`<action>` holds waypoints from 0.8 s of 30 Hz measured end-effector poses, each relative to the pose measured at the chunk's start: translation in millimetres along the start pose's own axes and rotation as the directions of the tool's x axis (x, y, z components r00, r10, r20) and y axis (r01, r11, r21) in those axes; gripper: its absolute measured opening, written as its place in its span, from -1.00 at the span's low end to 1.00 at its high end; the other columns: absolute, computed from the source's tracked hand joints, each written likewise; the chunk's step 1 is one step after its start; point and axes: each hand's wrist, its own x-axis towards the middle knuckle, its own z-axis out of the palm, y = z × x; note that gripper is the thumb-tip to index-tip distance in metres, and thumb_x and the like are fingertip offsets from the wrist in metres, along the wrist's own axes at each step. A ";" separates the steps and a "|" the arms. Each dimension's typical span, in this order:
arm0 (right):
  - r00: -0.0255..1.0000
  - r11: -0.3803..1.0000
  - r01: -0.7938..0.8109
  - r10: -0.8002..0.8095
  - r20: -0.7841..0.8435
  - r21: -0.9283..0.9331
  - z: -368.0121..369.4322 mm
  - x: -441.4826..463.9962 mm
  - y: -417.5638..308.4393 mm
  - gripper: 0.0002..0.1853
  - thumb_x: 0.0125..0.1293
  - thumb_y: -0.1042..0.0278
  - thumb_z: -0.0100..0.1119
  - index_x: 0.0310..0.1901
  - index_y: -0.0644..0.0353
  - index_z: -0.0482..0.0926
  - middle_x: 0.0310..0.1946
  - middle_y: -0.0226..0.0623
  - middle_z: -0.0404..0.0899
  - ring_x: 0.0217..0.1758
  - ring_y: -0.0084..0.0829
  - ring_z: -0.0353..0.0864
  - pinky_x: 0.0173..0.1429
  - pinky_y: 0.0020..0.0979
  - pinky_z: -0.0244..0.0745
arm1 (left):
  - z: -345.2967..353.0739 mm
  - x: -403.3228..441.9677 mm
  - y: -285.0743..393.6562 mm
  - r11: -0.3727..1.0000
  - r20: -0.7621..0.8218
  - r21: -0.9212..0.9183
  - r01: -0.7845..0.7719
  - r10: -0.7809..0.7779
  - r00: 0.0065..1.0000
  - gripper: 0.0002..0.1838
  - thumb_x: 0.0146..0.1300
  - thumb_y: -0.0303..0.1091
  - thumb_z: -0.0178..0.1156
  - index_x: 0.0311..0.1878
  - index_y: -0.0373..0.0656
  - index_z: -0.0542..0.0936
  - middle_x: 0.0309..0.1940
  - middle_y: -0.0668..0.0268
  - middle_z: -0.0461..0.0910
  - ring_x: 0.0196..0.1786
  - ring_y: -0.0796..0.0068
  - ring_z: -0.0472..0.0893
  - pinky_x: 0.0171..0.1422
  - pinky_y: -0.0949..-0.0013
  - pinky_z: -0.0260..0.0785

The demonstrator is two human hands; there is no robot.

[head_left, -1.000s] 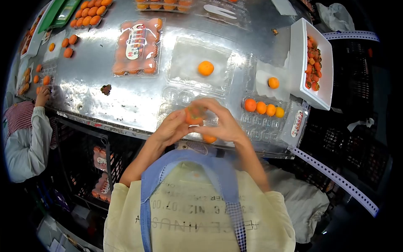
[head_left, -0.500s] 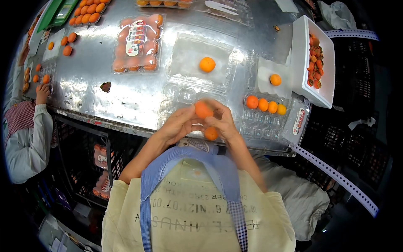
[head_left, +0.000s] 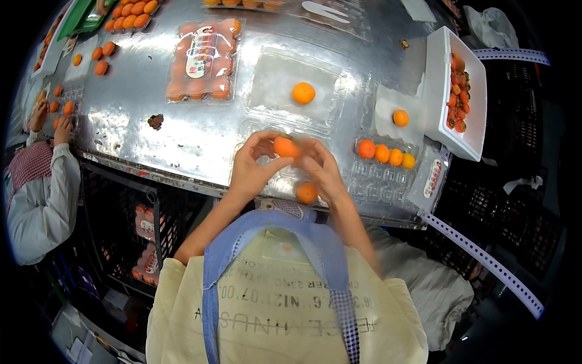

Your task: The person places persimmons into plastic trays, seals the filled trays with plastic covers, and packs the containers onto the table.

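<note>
My left hand (head_left: 259, 164) grips an orange persimmon (head_left: 285, 147) between thumb and fingers, above a clear plastic tray (head_left: 242, 128) with moulded cups. At the fruit's right side is my right hand (head_left: 321, 170), its fingertips smeared by motion. Whether those fingertips pinch anything is unclear. Below my hands, another persimmon (head_left: 307, 192) sits in the tray near the table edge. Behind them, a single persimmon (head_left: 304, 93) lies on an open clear lid. To the right, a second clear tray (head_left: 370, 182) carries a row of several persimmons (head_left: 382, 153).
A white foam box (head_left: 439, 130) of persimmons stands at the right. A closed, labelled pack (head_left: 203, 57) lies at the back left. Another person's hands (head_left: 63, 130) work at far left. Black crates (head_left: 121, 242) stand below the metal table's edge.
The persimmon in my hands has moved slightly up and left, now mainly in my left hand. My right fingers have shifted around its right side. At far left, another person's second hand has appeared.
</note>
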 end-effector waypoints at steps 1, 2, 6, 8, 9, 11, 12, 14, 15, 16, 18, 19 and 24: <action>0.999 0.999 -0.046 0.045 0.014 0.021 1.1 -0.9 -1.6 -0.47 0.22 0.24 0.23 0.15 0.28 0.32 0.06 -0.19 0.42 0.13 -0.38 0.42 0.19 -0.35 0.34 | 1.8 -1.2 1.8 0.990 -0.024 0.127 -0.058 0.062 0.998 -0.50 -0.03 -0.49 0.38 0.03 -0.22 0.46 -0.10 0.29 0.54 -0.07 0.48 0.53 -0.02 0.45 0.40; 0.999 0.999 -0.049 0.049 0.006 0.017 2.4 -0.6 -1.0 -0.48 0.22 0.24 0.22 0.15 0.29 0.31 0.04 -0.18 0.43 0.11 -0.39 0.44 0.17 -0.36 0.36 | 4.8 -3.4 5.7 0.961 -0.039 0.254 -0.112 0.126 0.991 -0.48 -0.06 -0.47 0.40 0.02 -0.21 0.46 -0.11 0.28 0.53 -0.10 0.48 0.53 -0.04 0.46 0.39; 0.994 0.994 -0.102 0.104 -0.036 0.038 10.6 2.7 3.3 -0.50 0.26 0.22 0.16 0.12 0.33 0.31 -0.04 -0.15 0.47 0.01 -0.40 0.50 0.08 -0.39 0.44 | 10.6 -3.5 10.4 0.844 0.034 0.426 -0.326 0.346 0.938 -0.41 -0.13 -0.46 0.43 0.04 -0.19 0.45 -0.14 0.26 0.47 -0.18 0.46 0.49 -0.09 0.49 0.38; 0.990 0.974 -0.129 0.138 -0.040 0.185 8.9 3.5 6.3 -0.52 0.27 0.20 0.12 0.10 0.35 0.32 -0.07 -0.14 0.49 -0.05 -0.38 0.53 0.03 -0.40 0.47 | 7.0 -1.2 10.3 0.872 0.077 0.372 -0.318 0.313 0.947 -0.39 -0.11 -0.47 0.42 0.08 -0.19 0.43 -0.12 0.26 0.44 -0.18 0.48 0.48 -0.09 0.47 0.38; 0.989 0.941 -0.129 0.145 -0.031 0.313 4.4 4.0 10.3 -0.52 0.28 0.18 0.11 0.09 0.36 0.32 -0.09 -0.14 0.50 -0.07 -0.37 0.54 0.01 -0.39 0.48 | 5.1 0.3 10.2 0.885 0.100 0.343 -0.314 0.297 0.949 -0.38 -0.11 -0.47 0.42 0.09 -0.19 0.42 -0.11 0.26 0.43 -0.18 0.49 0.47 -0.10 0.47 0.38; 0.986 0.868 -0.124 0.163 -0.041 0.481 -2.4 3.5 10.8 -0.54 0.29 0.15 0.08 0.07 0.35 0.34 -0.11 -0.13 0.51 -0.11 -0.35 0.55 -0.03 -0.40 0.50 | 3.1 1.3 7.3 0.948 0.006 0.235 -0.214 0.219 0.976 -0.37 -0.09 -0.49 0.41 0.12 -0.19 0.40 -0.12 0.28 0.43 -0.17 0.51 0.46 -0.10 0.47 0.38; 0.982 0.842 -0.120 0.177 -0.059 0.526 -4.6 3.2 8.8 -0.54 0.30 0.14 0.06 0.06 0.35 0.34 -0.12 -0.12 0.51 -0.12 -0.35 0.55 -0.05 -0.41 0.50 | 1.0 2.1 4.7 0.971 -0.035 0.174 -0.165 0.173 0.984 -0.36 -0.07 -0.50 0.40 0.14 -0.19 0.39 -0.12 0.28 0.42 -0.17 0.52 0.45 -0.10 0.47 0.38; 0.978 0.802 -0.103 0.188 -0.086 0.589 -10.4 2.2 4.8 -0.57 0.30 0.14 0.06 0.04 0.32 0.36 -0.13 -0.12 0.51 -0.14 -0.35 0.55 -0.07 -0.44 0.50 | -9.3 4.1 -2.8 0.983 -0.113 0.141 -0.117 0.133 0.985 -0.42 -0.01 -0.52 0.34 0.14 -0.20 0.39 -0.09 0.30 0.42 -0.17 0.57 0.45 -0.09 0.51 0.37; 0.978 0.790 -0.091 0.185 -0.094 0.607 -14.6 2.0 2.8 -0.59 0.29 0.15 0.06 0.03 0.31 0.37 -0.14 -0.12 0.51 -0.14 -0.36 0.54 -0.08 -0.45 0.50 | -14.5 5.2 -6.2 0.981 -0.161 0.170 -0.090 0.118 0.980 -0.45 0.01 -0.52 0.33 0.12 -0.20 0.40 -0.11 0.30 0.43 -0.16 0.57 0.45 -0.09 0.51 0.36; 0.978 0.778 -0.079 0.181 -0.102 0.624 -18.9 2.1 0.7 -0.60 0.29 0.17 0.07 0.02 0.29 0.38 -0.15 -0.12 0.51 -0.15 -0.37 0.54 -0.08 -0.46 0.50 | -20.1 6.7 -10.2 0.978 -0.208 0.198 -0.062 0.104 0.972 -0.48 0.03 -0.51 0.31 0.11 -0.20 0.42 -0.12 0.30 0.44 -0.16 0.58 0.44 -0.09 0.52 0.36; 0.977 0.720 -0.001 0.150 -0.153 0.694 -29.0 2.9 -5.3 -0.62 0.28 0.17 0.09 0.00 0.27 0.39 -0.15 -0.13 0.51 -0.17 -0.38 0.55 -0.12 -0.48 0.51 | -32.9 7.0 -19.5 0.952 -0.272 0.300 -0.067 0.152 0.950 -0.53 0.05 -0.52 0.28 0.08 -0.20 0.45 -0.15 0.29 0.45 -0.16 0.54 0.45 -0.09 0.50 0.35; 0.974 0.696 0.050 0.126 -0.190 0.716 -38.8 2.7 -12.6 -0.63 0.28 0.17 0.10 0.00 0.26 0.40 -0.16 -0.13 0.51 -0.18 -0.38 0.55 -0.13 -0.49 0.52 | -38.9 7.5 -25.2 0.917 -0.286 0.390 -0.088 0.211 0.935 -0.54 0.05 -0.51 0.27 0.07 -0.20 0.45 -0.16 0.29 0.46 -0.14 0.50 0.45 -0.06 0.46 0.34; 0.806 0.581 0.567 -0.246 -0.538 0.583 -150.0 0.0 -102.3 -0.57 0.28 0.09 0.13 0.01 0.28 0.39 -0.16 -0.16 0.52 -0.26 -0.40 0.56 -0.25 -0.53 0.54 | -64.1 0.8 -59.8 0.836 -0.284 0.548 0.009 0.176 0.943 -0.50 0.04 -0.46 0.29 0.10 -0.22 0.43 -0.08 0.21 0.42 -0.11 0.40 0.44 -0.03 0.41 0.34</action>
